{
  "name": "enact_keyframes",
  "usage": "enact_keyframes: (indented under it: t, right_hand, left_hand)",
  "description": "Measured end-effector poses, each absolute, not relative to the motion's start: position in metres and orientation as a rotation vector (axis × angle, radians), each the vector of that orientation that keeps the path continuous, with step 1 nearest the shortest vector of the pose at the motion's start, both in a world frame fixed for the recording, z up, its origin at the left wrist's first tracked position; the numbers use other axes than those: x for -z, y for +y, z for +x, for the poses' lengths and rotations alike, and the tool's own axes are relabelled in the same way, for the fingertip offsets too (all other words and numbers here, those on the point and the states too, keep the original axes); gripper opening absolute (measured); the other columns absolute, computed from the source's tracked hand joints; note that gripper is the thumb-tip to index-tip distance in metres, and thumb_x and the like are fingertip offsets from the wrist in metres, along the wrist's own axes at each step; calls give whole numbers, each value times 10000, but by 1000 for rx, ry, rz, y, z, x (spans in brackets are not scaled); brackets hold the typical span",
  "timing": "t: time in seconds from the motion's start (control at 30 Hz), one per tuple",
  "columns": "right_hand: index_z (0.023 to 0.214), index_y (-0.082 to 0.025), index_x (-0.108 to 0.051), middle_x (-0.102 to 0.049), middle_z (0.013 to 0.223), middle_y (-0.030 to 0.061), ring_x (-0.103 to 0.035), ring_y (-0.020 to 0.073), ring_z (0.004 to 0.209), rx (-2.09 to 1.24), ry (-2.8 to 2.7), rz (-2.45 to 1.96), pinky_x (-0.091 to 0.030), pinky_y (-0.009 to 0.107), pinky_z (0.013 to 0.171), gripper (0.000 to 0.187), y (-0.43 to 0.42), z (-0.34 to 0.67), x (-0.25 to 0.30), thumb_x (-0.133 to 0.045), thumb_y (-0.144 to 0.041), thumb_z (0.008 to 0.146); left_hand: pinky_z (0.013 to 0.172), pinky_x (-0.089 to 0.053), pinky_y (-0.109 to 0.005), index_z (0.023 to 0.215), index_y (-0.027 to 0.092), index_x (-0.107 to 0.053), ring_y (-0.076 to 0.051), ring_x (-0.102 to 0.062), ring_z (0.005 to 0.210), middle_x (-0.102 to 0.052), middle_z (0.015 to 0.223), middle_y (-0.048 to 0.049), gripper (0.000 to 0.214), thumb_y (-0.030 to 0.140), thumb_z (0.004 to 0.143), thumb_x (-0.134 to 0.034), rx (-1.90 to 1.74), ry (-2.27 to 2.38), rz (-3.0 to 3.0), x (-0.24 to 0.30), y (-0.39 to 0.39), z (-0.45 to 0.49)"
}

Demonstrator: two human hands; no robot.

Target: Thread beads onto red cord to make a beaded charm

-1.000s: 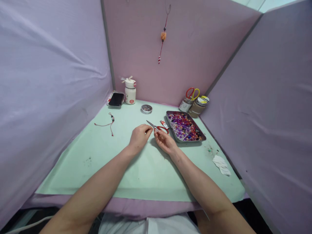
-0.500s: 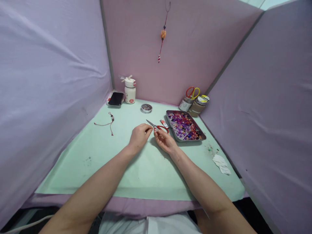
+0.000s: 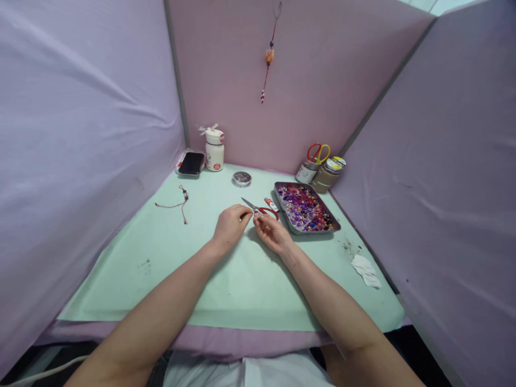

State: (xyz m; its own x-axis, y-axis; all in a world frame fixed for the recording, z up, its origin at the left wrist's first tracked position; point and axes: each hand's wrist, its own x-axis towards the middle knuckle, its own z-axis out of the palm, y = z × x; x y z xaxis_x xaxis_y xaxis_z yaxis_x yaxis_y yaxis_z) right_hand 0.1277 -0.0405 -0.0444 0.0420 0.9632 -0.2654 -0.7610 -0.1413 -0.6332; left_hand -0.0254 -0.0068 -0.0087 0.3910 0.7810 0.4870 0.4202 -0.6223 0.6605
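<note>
On a pale green, smooth cloth-like table cover (image 3: 193, 290), at centre: two bare hands. Left hand (image 3: 230, 224), back upward, fingertips drawn to a narrow pinch; whether anything is gripped there cannot be told. Right hand (image 3: 273, 231), palm partly turned up, fingertips closed narrowly on a small pale piece (image 3: 257, 215), glinting, its form too small to read; it sits between the two hands, just beside the left fingertips.

Directly beyond: one pair of scissors (image 3: 273, 213), steel blades tapered to a point, red loop handles partly behind the right hand. Beside them, a slim red-and-white item (image 3: 271, 204).

To the right: one rectangular metal tray (image 3: 314, 233), rounded corners, filled with glossy beads (image 3: 302, 207), purple, red, clear, amber and dark. Near it, one crumpled white tissue (image 3: 366, 271), soft and creased.

Beyond the hands: one shallow round container (image 3: 242, 183), its contents fine and greyish.

To the left: one thin dark-red cord (image 3: 171, 206), threaded with small dark and pale beads near its looped end, two loose tails spread apart.
</note>
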Motion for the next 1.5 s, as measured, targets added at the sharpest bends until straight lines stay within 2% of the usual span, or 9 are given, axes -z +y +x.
enact_keyframes:
  t: [0.27,0.83,1.5]
  right_hand:
    - [731,-143,-620,-705,739,8,-686,88,727,-1534,-416,-773,-566,133,691,187,-42,127,45,-777,-96,641]
    - [745,-134,-626,-709,742,17,-686,83,714,-1534,-280,-751,-567,120,666,118,-39,128,42,-694,-43,709]
    - [741,-133,-636,-713,737,21,-686,80,709,-1541,-281,-750,-564,116,665,98,-40,128,39,-685,-50,722]
  left_hand:
    - [710,-449,-264,784,193,-696,-148,-611,729,-703,802,-27,164,158,815,-539,-1096,1042,2229,8,-8,-25]
    - [685,-443,-261,784,182,-693,-138,-590,690,-696,792,-29,153,163,807,-542,-1135,1024,2217,10,-6,-24]
    - [678,-445,-259,764,186,-688,-141,-594,681,-695,772,-29,160,168,808,-536,-1122,1061,2261,8,-7,-25]
